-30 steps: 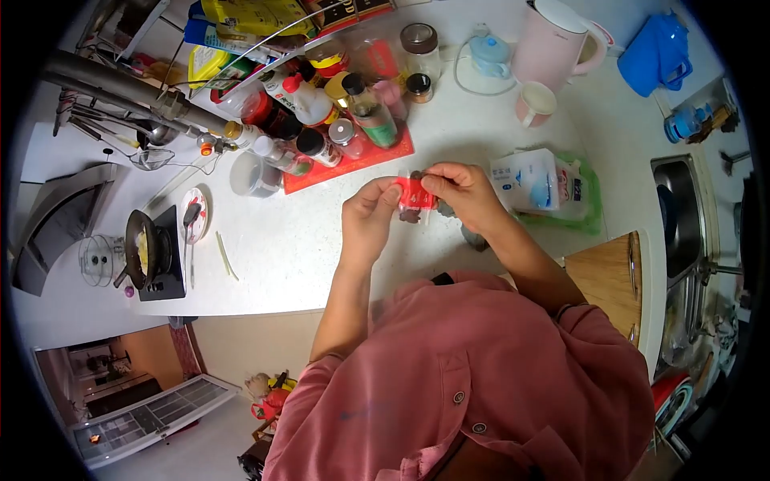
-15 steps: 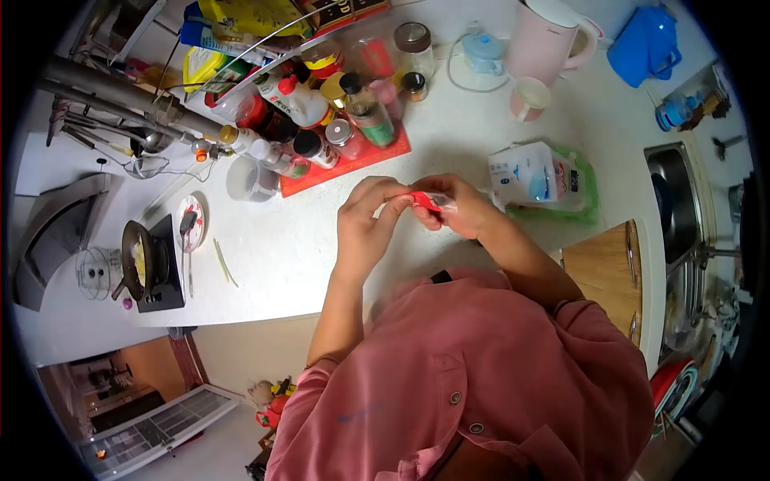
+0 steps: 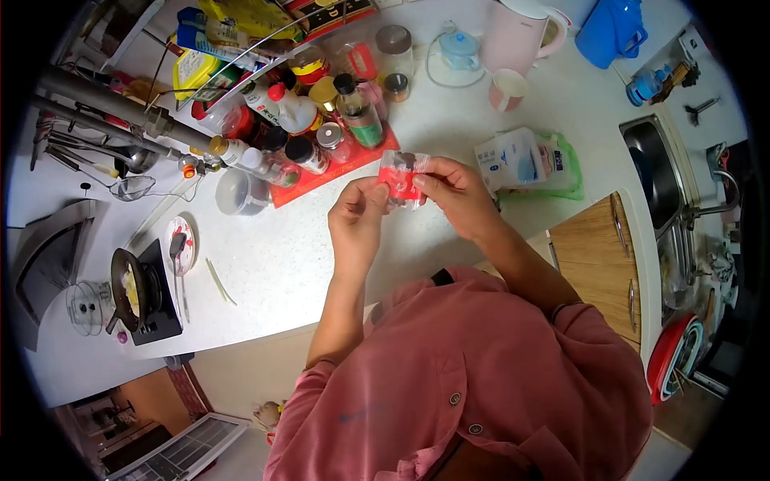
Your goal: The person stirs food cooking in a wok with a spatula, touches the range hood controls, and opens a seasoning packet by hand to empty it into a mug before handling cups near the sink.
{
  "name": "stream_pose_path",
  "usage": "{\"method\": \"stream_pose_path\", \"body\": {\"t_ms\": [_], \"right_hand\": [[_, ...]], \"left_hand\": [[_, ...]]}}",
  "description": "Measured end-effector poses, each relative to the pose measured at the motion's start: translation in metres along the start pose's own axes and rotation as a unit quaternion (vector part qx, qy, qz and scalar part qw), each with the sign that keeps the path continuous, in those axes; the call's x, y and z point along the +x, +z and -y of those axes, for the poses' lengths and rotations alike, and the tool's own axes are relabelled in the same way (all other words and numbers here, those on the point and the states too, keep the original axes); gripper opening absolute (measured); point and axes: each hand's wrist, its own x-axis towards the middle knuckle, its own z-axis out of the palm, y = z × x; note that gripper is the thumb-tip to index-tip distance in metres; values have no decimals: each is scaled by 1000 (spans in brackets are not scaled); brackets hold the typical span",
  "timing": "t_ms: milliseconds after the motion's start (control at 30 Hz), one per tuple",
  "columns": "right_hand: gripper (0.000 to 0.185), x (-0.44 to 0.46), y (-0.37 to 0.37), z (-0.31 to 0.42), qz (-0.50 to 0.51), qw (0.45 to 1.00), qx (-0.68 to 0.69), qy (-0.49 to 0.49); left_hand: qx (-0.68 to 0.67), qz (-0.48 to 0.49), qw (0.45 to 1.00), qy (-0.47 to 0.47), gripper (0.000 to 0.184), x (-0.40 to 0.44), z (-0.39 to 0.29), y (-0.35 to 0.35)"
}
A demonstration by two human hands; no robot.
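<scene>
Between both hands, above the white counter, is a small red and clear plastic packet point(image 3: 401, 178). My left hand point(image 3: 358, 212) pinches its lower left side between thumb and fingers. On the packet's right edge, my right hand point(image 3: 455, 192) has its thumb and fingertips closed. The packet's red printed face is turned up, with clear film at its top and bottom. Its contents are not plain to see. Just behind it, bottles and jars stand on a red mat point(image 3: 337, 170).
A frying pan point(image 3: 128, 293) with yellowish food sits on the stove at left, near a plate point(image 3: 191, 240) with a spatula. A white package point(image 3: 509, 160) lies on green plastic at right. Beyond it are a pink kettle point(image 3: 513, 36), a cup point(image 3: 508, 90) and a sink point(image 3: 654, 172).
The packet has been spread flatter and turned so its red face shows. Both hands have shifted slightly left, still gripping it. The camera view has also moved a little.
</scene>
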Motion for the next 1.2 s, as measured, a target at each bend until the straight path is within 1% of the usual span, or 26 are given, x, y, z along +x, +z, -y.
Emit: {"method": "stream_pose_path", "body": {"t_ms": [67, 100, 200, 300, 400, 500, 600, 633, 733, 833, 933, 967, 1067, 1167, 1200], "right_hand": [[19, 0, 3, 1, -12, 998, -57, -2], [20, -1, 3, 1, -18, 996, -86, -2], [20, 1, 5, -2, 22, 983, -183, 10], [21, 4, 19, 4, 53, 976, -211, 29], [20, 8, 31, 3, 54, 989, -135, 25], [20, 11, 40, 5, 55, 994, -99, 16], [20, 16, 46, 1, 53, 994, -98, 7], [18, 18, 46, -1, 60, 993, -106, 7], [15, 25, 40, -1, 88, 985, -146, 8], [14, 29, 39, 8, 126, 973, -192, 17], [13, 33, 40, 12, 134, 970, -198, 35], [13, 34, 40, 12, 133, 970, -198, 40], [10, 34, 43, 16, 133, 966, -220, 33], [8, 36, 45, 17, 139, 955, -262, 9], [7, 36, 45, 17, 141, 950, -277, 0]], "left_hand": [[-13, 32, 999, -29, 13, -2, -1, -5], [11, 40, 999, -21, 15, -2, -2, -7], [71, 11, 995, 67, 16, -5, -10, -11], [23, 0, 999, 22, 20, -9, -21, -19], [8, -34, 999, 20, 15, -13, -22, -25], [-4, -45, 999, 18, 14, -12, -9, -32], [-73, -42, 996, -7, 14, -12, -13, -33], [-71, -41, 997, -14, 14, -12, -16, -34], [-44, -3, 999, 16, 18, -7, -19, -41], [3, -22, 997, 67, 22, 0, -32, -46], [104, 40, 994, 18, 17, 6, -38, -59], [93, 33, 995, 12, 9, 6, -42, -56], [119, 46, 992, 4, 8, 7, -49, -55], [177, 55, 983, 11, 8, 8, -48, -53], [227, 78, 971, 27, 9, 8, -50, -54]]}}
